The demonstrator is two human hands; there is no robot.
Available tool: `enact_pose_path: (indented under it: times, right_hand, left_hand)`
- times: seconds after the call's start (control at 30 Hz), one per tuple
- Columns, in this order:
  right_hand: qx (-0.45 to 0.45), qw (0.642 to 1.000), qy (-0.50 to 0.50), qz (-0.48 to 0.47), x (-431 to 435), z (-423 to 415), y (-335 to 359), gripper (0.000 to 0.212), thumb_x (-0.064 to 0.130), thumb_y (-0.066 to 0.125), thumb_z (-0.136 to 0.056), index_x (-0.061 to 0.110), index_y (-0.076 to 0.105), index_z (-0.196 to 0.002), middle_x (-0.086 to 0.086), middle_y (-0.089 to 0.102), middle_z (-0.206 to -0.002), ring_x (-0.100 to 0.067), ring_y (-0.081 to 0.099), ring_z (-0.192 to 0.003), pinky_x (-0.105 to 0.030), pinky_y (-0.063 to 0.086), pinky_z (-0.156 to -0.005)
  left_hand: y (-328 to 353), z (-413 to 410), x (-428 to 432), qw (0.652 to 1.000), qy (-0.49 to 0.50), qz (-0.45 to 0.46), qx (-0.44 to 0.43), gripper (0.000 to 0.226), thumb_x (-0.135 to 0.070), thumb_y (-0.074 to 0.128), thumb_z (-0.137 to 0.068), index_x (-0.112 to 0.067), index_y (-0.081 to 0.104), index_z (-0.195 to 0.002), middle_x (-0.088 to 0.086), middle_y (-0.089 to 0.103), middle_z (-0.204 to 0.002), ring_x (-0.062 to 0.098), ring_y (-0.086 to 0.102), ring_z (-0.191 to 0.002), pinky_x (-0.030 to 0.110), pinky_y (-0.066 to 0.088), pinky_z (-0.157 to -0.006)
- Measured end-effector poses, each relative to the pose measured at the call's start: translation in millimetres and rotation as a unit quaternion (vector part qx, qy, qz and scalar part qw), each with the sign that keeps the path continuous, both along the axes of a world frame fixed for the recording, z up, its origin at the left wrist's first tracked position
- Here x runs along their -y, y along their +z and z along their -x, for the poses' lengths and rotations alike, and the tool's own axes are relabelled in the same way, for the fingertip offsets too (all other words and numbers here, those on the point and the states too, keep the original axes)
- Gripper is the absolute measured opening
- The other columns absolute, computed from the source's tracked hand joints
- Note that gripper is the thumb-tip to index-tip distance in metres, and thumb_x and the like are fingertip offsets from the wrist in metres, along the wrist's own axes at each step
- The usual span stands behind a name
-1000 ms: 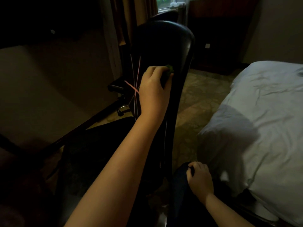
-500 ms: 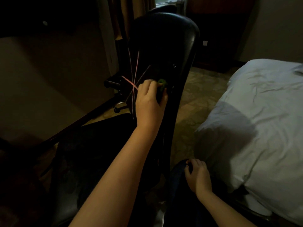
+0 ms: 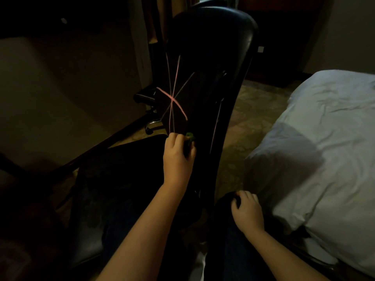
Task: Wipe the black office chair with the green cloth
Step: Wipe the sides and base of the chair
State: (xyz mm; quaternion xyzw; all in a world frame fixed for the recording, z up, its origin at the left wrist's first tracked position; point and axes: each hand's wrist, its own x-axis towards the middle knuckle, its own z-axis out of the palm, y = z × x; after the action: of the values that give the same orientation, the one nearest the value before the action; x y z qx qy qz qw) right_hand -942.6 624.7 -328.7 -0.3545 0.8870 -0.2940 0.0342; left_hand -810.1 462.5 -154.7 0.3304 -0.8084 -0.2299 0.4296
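Note:
The black office chair [image 3: 211, 47] stands in front of me, its tall glossy backrest rising through the middle of the head view. Pink lines cross on the backrest's left part. My left hand [image 3: 177, 157] grips the green cloth [image 3: 189, 137] and presses it against the lower backrest, just below the pink crossing; only a small green bit shows past my fingers. My right hand [image 3: 246, 211] grips the dark armrest [image 3: 225, 201] low on the chair's right side. The dark seat [image 3: 125, 179] lies to the left of my arm.
A bed with a white duvet [image 3: 324, 149] fills the right side, close to the chair. A dark desk edge [image 3: 97, 145] runs diagonally at the left. Curtains [image 3: 154, 21] hang behind the chair. Patterned carpet [image 3: 251, 110] shows between chair and bed.
My left hand has slid the green cloth down the backrest, from near its middle to below the pink crossing. My right hand has kept its hold on the armrest.

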Motion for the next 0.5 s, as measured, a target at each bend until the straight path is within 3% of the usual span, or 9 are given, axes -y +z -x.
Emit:
enact_pose_path:
  times: [0.23, 0.5]
  right_hand:
    - [-0.003, 1.000, 0.001, -0.004, -0.7, 1.2, 1.0, 0.026, 0.022, 0.055, -0.093, 0.011, 0.064, -0.114, -0.003, 0.062, -0.111, -0.020, 0.050, -0.107, -0.035, 0.047, -0.089]
    - [-0.002, 1.000, 0.000, -0.028, 1.4, 3.8, -0.1, 0.028, 0.026, 0.054, -0.095, 0.009, 0.063, -0.115, -0.006, 0.061, -0.114, -0.022, 0.049, -0.110, -0.034, 0.045, -0.092]
  left_hand:
    - [6.5, -4.8, 2.5, 1.000, 0.007, -0.006, 0.003, 0.012, -0.015, 0.066, -0.090, -0.014, 0.059, -0.100, -0.007, 0.049, -0.101, 0.012, 0.053, -0.092, 0.030, 0.053, -0.080]
    - [44.6, 16.3, 0.9, 0.997, 0.004, 0.018, -0.075, 0.013, -0.013, 0.065, -0.091, -0.009, 0.065, -0.104, 0.002, 0.057, -0.105, 0.015, 0.057, -0.097, 0.034, 0.053, -0.083]
